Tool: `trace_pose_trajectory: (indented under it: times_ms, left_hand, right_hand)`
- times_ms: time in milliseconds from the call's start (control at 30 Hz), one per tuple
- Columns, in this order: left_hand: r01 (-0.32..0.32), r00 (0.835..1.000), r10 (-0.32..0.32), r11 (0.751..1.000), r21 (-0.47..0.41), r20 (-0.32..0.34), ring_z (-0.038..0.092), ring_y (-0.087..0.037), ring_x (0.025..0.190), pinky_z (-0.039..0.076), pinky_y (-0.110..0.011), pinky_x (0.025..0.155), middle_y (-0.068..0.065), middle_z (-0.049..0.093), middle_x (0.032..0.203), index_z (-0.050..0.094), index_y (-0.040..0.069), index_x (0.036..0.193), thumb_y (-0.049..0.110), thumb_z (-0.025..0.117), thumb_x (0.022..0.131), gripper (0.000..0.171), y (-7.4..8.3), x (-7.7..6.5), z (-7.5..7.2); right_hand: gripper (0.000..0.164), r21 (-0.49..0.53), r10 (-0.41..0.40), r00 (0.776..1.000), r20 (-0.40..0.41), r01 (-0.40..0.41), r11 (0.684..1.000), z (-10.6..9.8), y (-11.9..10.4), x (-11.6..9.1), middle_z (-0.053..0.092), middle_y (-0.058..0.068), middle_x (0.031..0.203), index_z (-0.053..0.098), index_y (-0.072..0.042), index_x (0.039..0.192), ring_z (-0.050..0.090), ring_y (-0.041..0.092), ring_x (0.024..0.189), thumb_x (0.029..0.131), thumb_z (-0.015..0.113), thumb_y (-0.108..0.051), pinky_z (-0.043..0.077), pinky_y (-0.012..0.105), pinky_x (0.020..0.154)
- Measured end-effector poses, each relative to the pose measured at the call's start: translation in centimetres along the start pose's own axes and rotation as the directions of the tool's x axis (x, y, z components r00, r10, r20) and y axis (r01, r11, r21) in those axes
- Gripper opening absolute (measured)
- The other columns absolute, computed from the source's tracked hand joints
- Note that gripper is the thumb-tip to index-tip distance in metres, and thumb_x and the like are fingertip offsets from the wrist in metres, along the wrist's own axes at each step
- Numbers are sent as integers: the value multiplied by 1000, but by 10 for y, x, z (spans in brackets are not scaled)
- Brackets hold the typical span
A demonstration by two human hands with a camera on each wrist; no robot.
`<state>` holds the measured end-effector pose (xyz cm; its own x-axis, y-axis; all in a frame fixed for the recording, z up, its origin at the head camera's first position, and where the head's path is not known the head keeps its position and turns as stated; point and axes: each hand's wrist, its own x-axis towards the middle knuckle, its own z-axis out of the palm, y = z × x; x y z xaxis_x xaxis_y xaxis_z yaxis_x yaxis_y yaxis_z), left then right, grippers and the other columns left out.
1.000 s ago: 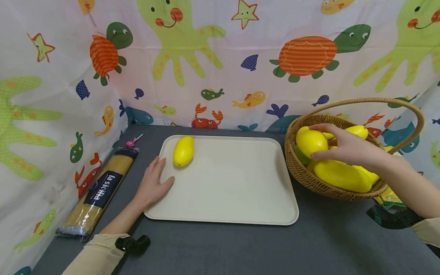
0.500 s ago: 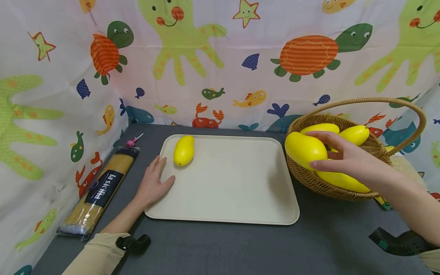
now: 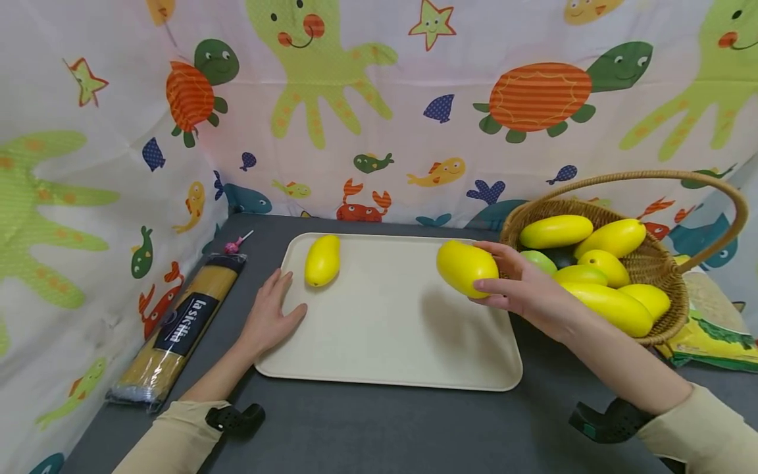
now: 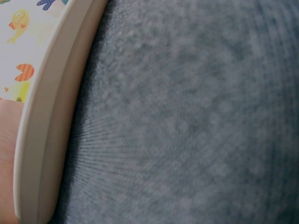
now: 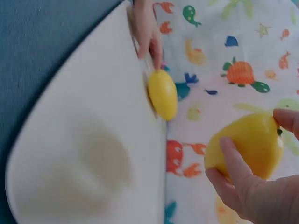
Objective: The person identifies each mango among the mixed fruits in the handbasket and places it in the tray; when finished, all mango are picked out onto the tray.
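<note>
My right hand (image 3: 533,286) holds a yellow mango (image 3: 464,268) between thumb and fingers, raised over the right part of the cream tray (image 3: 379,336), which carries its shadow. In the right wrist view, the fingers curl round the held mango (image 5: 252,147), its dark stem end showing. A second yellow mango (image 3: 322,261) lies at the tray's back left corner. My left hand (image 3: 271,317) rests on the tray's left edge with its fingers extended. The left wrist view mostly shows the tray's side (image 4: 51,116) and the grey table.
A wicker basket (image 3: 650,263) with a tall handle stands right of the tray, holding several yellow and green fruits and a dark one. Behind it lies a yellow-green bag (image 3: 707,329). A spaghetti packet (image 3: 186,322) and a small pink-headed stick (image 3: 232,247) lie at left.
My right hand has lifted the mango out of the basket and carried it left over the tray. The left hand has stayed on the tray's edge.
</note>
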<state>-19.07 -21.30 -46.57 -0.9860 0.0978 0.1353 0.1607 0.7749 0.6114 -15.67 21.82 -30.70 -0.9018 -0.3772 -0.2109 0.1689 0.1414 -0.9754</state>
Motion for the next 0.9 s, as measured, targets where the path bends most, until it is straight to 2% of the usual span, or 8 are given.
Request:
trace_pose_trajectory:
  times_ms: [267,500,600,900]
  left_hand:
    - [7,1000,-7,1000,2,7,19,-48,140,23,-66,106,-21,15,159,33,3,151,31,65,90,74,1,1,0]
    - [16,1000,-16,1000,0,9,19,-48,140,22,-67,106,-21,14,159,32,3,151,30,65,90,74,3,-1,-1]
    - [16,1000,-16,1000,-3,7,19,-48,140,23,-66,106,-21,15,159,33,3,151,31,65,90,74,3,-1,-1]
    - [14,1000,-14,1000,-5,2,21,-47,140,25,-65,106,-22,16,159,33,3,150,31,65,89,74,3,-1,-2]
  right_hand:
    - [70,217,28,1000,-14,-25,976,29,23,35,26,15,147,21,-13,153,51,26,118,95,60,-8,46,41,96]
    - [66,449,80,993,-83,-34,893,55,45,72,33,12,140,22,-12,152,53,26,115,96,58,-7,46,41,97]
    - [66,476,94,988,-120,-26,879,66,55,86,34,12,139,23,-12,152,53,27,114,96,58,-6,46,41,97]
    - [66,469,101,973,-206,7,883,95,69,122,35,14,142,29,-14,148,51,31,115,92,63,-4,49,40,93]
